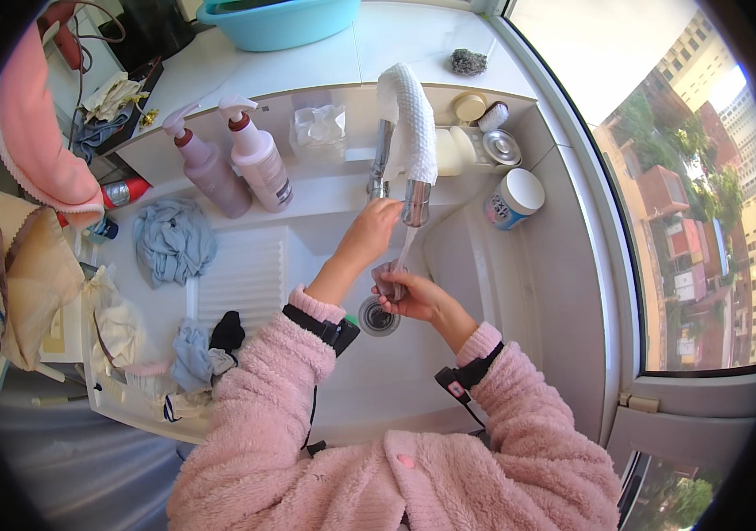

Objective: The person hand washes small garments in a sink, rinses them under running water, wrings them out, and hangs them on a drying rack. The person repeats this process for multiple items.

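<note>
Water runs from the chrome faucet [415,204], over whose neck a white textured cloth [413,119] is draped. My right hand [417,299] holds a small mauve item [390,281], perhaps folded cloth, in the stream above the drain [378,316]. My left hand [372,232] reaches up to the faucet's base beside the spout; its fingertips are partly hidden, so their grip is unclear. Both hands are over the white laundry sink [404,378]. Left of them is a ribbed washboard surface [240,279], built into the basin.
Crumpled blue cloth [175,240], a black cloth piece [227,331] and other fabrics lie at left. Two pump bottles [261,162] stand on the back ledge. A white-lidded tub [515,199] stands at right, near a soap tray [477,147]. Behind are a steel-wool scourer [469,62] and a turquoise basin [281,26].
</note>
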Demonstrator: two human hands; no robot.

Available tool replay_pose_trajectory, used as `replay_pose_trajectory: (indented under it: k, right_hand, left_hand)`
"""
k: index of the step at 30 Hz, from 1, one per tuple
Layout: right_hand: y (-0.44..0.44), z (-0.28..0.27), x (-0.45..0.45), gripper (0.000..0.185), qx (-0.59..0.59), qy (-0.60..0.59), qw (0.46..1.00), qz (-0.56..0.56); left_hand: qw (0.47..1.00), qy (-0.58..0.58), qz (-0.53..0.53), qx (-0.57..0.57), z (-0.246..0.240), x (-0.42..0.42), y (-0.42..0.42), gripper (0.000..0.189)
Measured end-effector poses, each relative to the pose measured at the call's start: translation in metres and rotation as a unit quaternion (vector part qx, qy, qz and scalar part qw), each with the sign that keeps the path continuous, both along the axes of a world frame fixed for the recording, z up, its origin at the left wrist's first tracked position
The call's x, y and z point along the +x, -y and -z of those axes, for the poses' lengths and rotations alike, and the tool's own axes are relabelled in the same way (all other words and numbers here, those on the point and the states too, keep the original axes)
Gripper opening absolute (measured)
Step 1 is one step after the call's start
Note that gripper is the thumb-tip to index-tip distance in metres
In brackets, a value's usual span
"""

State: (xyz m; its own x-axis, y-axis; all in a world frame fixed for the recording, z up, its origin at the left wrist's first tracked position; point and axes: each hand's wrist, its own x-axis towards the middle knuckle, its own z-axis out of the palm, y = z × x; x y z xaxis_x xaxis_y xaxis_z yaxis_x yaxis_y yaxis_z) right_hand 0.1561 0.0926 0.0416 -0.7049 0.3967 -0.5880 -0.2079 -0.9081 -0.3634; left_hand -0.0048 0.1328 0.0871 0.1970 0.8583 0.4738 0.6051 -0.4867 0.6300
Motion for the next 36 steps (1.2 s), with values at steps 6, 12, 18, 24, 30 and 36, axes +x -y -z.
replay_pose_trajectory:
  k: [6,12,18,24,30,36]
  right_hand:
    - [0.007,-0.013,0.014,0.025,0.083,0.019,0.994,-0.066]
    - [0.004,-0.043,0.033,0.018,0.101,-0.006,0.985,-0.141]
    - [0.015,-0.056,0.018,0.014,0.113,-0.067,0.959,-0.249]
    - [0.036,-0.057,0.007,0.008,0.447,0.168,0.810,-0.340]
    - [0.065,-0.035,0.003,0.009,0.763,0.420,0.347,-0.347]
    - [0.068,-0.036,0.008,0.020,0.903,0.352,0.141,-0.201]
  left_hand:
    - [0.985,-0.028,0.114,-0.127,-0.005,-0.016,-0.018,0.044]
    - [0.940,-0.232,0.251,0.030,-0.028,-0.022,0.062,0.060]
    - [0.947,-0.264,0.161,0.084,-0.019,-0.007,0.113,0.058]
    - [0.943,-0.327,0.065,0.022,0.006,0.008,0.134,0.053]
    - [0.952,-0.131,0.053,-0.270,0.022,0.017,0.138,0.020]
    - [0.641,0.327,0.110,-0.685,0.021,0.007,0.145,0.018]
